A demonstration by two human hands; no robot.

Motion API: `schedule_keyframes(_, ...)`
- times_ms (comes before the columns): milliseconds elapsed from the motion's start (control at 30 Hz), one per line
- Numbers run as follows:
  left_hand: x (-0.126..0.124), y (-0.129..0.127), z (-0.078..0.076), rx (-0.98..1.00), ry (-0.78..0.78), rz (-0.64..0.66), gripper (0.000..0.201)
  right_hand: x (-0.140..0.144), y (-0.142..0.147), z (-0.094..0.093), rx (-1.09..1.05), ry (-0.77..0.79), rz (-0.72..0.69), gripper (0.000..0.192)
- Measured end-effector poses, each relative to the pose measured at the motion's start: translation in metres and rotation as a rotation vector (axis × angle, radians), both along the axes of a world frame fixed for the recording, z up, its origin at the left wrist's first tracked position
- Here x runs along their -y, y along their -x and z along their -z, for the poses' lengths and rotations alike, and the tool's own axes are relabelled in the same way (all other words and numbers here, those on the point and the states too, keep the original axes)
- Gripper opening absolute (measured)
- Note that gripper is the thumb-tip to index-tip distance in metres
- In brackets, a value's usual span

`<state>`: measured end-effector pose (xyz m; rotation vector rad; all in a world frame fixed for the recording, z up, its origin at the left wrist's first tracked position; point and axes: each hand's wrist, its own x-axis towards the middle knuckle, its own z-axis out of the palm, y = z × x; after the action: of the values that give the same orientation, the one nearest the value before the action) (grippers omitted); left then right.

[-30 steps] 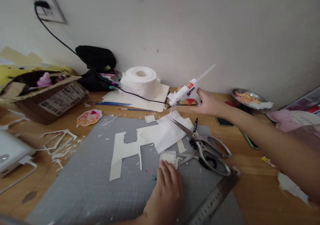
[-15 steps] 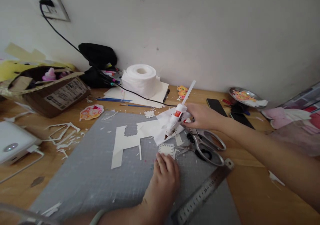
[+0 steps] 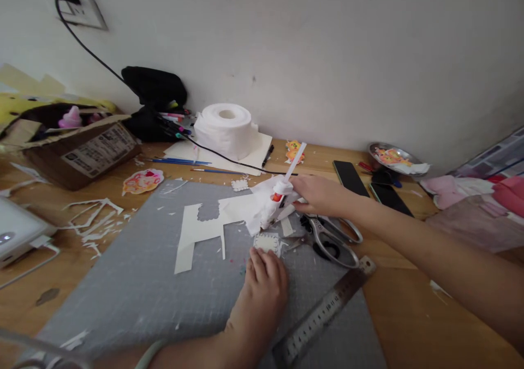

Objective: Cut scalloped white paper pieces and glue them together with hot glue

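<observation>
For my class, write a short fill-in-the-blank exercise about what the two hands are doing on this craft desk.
1. The right hand holds a white ____ with its nozzle pointing down.
2. The left hand presses its fingertips on a small paper cutout lying on the ____ cutting mat.
3. Just right of the cutout lie metal ____ with their blades open.
4. A metal ____ lies slanted across the mat's lower right corner.

Missing words: glue gun; grey; scissors; ruler

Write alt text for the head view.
A right hand aims a white hot glue gun at a small scalloped paper square, which the left hand pins to a grey cutting mat. Steel scissors lie alongside.
</observation>
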<state>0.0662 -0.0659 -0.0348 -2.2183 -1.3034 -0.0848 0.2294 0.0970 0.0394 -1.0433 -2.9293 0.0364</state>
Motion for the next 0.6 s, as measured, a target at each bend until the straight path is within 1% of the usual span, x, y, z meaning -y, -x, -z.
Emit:
schedule_keyframes(233,-0.001,0.001,0.000,0.041,-0.008,0.006,0.034,-0.005,-0.002,0.007,-0.018,0.027,0.034,0.030)
schedule_keyframes(433,-0.002,0.003,-0.002,0.038,0.007,0.030,0.034,-0.005,0.001,0.014,-0.152,0.051,0.116,0.026)
schedule_keyframes(600,-0.004,0.006,0.000,0.035,0.026,0.047,0.034,-0.004,0.002,0.021,-0.237,0.045,0.166,0.021)
